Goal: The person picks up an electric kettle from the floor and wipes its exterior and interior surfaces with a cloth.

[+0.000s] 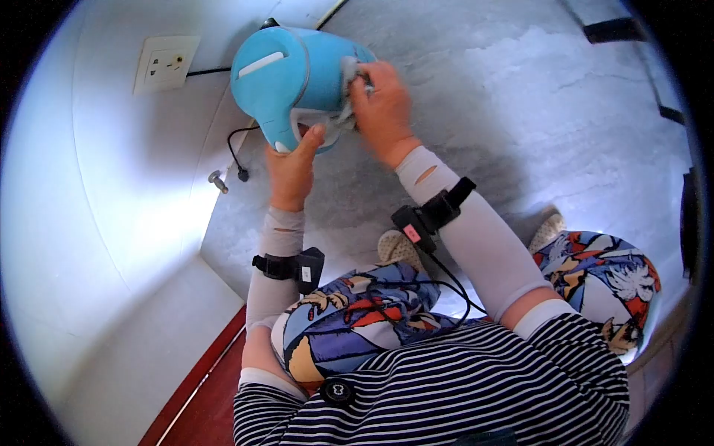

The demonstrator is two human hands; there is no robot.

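A light-blue electric kettle [327, 56] with a white strip on its lid is held tilted, lid towards the left. My left hand [292, 175] is closed around the kettle's handle, its thumb lying on top. In my right hand [385, 111] is a crumpled grey cloth [347, 89], pressed against the kettle's side close to its base. The fingertips of that hand are bent over the cloth, which partly hides the lower body of the kettle.
A wall socket [163, 65] is on the white wall at left, with a black cord beside it. Below the kettle, a black plug [242, 175] lies near a metal doorstop [218, 182]. Grey marbled floor [476, 97] stretches to the right. My shoe [398, 249] rests on it.
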